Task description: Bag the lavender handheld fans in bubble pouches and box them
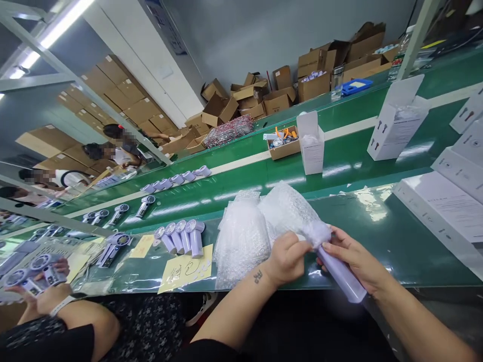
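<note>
While the right hand (352, 256) grips the lilac fan (343, 275) at the left hand's (289, 259) 3 o'clock, the left pinches the bubble bag's (290, 203) mouth. Slack pinch could let the edge snag. Yellow sheet (169, 282), 9 o'clock: handwritten characters, reading unsure. White box (430, 203), 2 o'clock: print too small.

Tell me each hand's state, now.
Left hand: closed, pinching the bubble bag near its mouth.
Right hand: closed, holding the fan by its handle.

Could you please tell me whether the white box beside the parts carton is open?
The white box is open: its top flap stands up, exposing translucent wrapping inside.
</note>
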Available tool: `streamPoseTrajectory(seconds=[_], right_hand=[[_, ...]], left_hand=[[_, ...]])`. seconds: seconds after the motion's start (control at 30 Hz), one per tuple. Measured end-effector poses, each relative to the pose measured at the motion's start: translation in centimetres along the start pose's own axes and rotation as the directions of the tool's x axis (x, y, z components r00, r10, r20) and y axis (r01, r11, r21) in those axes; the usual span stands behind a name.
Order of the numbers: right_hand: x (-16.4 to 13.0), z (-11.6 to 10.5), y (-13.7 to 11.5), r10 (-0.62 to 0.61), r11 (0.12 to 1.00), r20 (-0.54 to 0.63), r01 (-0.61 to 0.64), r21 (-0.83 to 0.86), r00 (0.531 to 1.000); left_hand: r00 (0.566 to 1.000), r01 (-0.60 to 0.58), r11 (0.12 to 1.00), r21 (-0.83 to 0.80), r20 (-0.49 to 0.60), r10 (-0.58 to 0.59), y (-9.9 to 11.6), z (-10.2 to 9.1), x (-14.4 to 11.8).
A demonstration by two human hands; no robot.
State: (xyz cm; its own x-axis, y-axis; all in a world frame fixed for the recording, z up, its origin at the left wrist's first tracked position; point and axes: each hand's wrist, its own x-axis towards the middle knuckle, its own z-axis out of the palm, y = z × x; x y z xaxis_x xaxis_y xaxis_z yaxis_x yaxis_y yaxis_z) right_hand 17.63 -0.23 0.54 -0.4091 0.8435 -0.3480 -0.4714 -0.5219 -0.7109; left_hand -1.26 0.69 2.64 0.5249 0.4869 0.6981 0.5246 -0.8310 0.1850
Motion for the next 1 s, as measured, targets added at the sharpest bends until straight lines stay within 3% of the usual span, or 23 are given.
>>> streamPoseTrajectory(seconds=[0.07, 0.13, 0.17, 0.2, 0.23, 0.27, 0.3, 0.33, 0.4, 0.43, 0.47, 0.5, 0.53, 0.63, 0.67, 0.77, 0.83, 0.9, 0.93, 1.0], right_hand=[[0.1, 0.0, 0.0, 0.001, 0.999, 0.010, -0.001, 0.039, 1.000], [0.2, 0.0, 0.0, -0.026, 0.994, -0.068, 0.033, 0.104, 0.997], [0.2, 0.0, 0.0, -0.040, 0.991, -0.132, 0.056, 0.120, 0.991], [0.2, -0.1, -0.2, -0.040, 0.992, -0.190, 0.062, 0.113, 0.981], [0.3, -0.1, -0.6, -0.028, 0.995, -0.234, 0.050, 0.086, 0.972], [0.4, -0.1, -1.2, -0.010, 0.999, -0.260, 0.021, 0.038, 0.966], [0.6, -0.2, -2.1, 0.005, 0.999, -0.276, -0.016, -0.039, 0.961], [0.8, -0.3, -3.3, 0.005, 0.986, -0.291, -0.053, -0.157, 0.957], [1.2, -0.4, -6.6, -0.081, 0.860, -0.311, -0.091, -0.502, 0.947], [1.4, -0.4, -8.6, -0.151, 0.732, -0.303, -0.100, -0.674, 0.941], [1.5, -0.3, -10.6, -0.213, 0.588, -0.279, -0.106, -0.802, 0.936], [1.6, -0.2, -12.6, -0.220, 0.498, -0.248, -0.110, -0.860, 0.944], [1.6, 0.0, -14.4, -0.171, 0.476, -0.216, -0.112, -0.872, 0.961], [1.5, 0.9, -18.1, 0.099, 0.597, -0.155, -0.183, -0.781, 0.983], [1.5, 1.2, -18.7, 0.126, 0.615, -0.164, -0.207, -0.761, 0.978], [0.8, 2.4, -19.5, -0.052, 0.530, -0.265, -0.198, -0.825, 0.963], [-0.2, 3.1, -19.4, -0.252, 0.416, -0.250, -0.129, -0.900, 0.935], [-1.4, 3.8, -19.0, -0.433, 0.335, -0.163, -0.010, -0.942, 0.887], [-1.9, 4.1, -18.6, -0.510, 0.338, -0.119, 0.072, -0.938, 0.852], [-2.5, 4.9, -17.3, -0.609, 0.430, -0.062, 0.264, -0.863, 0.791]], left_hand=[[0.995, -0.092, 0.996, 0.001, 0.036, 0.092, 0.3, 0.4, 0.3], [0.969, -0.200, 0.978, -0.063, 0.136, 0.207, 0.6, 0.9, 0.4], [0.965, -0.189, 0.976, -0.109, 0.165, 0.205, 0.7, 1.1, 0.4], [0.975, -0.105, 0.982, -0.159, 0.177, 0.133, 0.7, 1.4, 0.4], [0.984, 0.055, 0.975, -0.217, 0.176, -0.017, 0.7, 1.7, 0.6], [0.960, 0.267, 0.918, -0.292, 0.169, -0.225, 0.6, 1.9, 1.1], [0.878, 0.478, 0.789, -0.386, 0.185, -0.442, 0.5, 2.1, 1.8], [0.754, 0.638, 0.597, -0.487, 0.238, -0.612, 0.4, 2.2, 2.9], [0.522, 0.741, 0.181, -0.646, 0.385, -0.761, 0.1, 2.1, 5.8], [0.451, 0.719, 0.023, -0.695, 0.441, -0.775, -0.1, 1.9, 7.4], [0.410, 0.682, -0.086, -0.726, 0.477, -0.777, -0.3, 1.5, 9.0], [0.391, 0.644, -0.154, -0.749, 0.495, -0.776, -0.4, 1.2, 10.4], [0.385, 0.613, -0.194, -0.766, 0.503, -0.774, -0.4, 0.8, 11.7], [0.378, 0.609, -0.250, -0.753, 0.552, -0.743, -0.5, 0.2, 13.6], [0.374, 0.631, -0.250, -0.735, 0.570, -0.732, -0.5, 0.1, 13.8], [0.387, 0.653, -0.182, -0.735, 0.531, -0.754, -0.9, -0.4, 14.1], [0.449, 0.611, -0.103, -0.785, 0.451, -0.771, -1.6, -1.3, 14.3], [0.546, 0.575, 0.005, -0.818, 0.379, -0.747, -2.4, -2.7, 14.3], [0.603, 0.553, 0.071, -0.830, 0.339, -0.722, -2.9, -3.3, 14.0], [0.720, 0.495, 0.205, -0.844, 0.266, -0.641, -3.6, -4.1, 12.9]])
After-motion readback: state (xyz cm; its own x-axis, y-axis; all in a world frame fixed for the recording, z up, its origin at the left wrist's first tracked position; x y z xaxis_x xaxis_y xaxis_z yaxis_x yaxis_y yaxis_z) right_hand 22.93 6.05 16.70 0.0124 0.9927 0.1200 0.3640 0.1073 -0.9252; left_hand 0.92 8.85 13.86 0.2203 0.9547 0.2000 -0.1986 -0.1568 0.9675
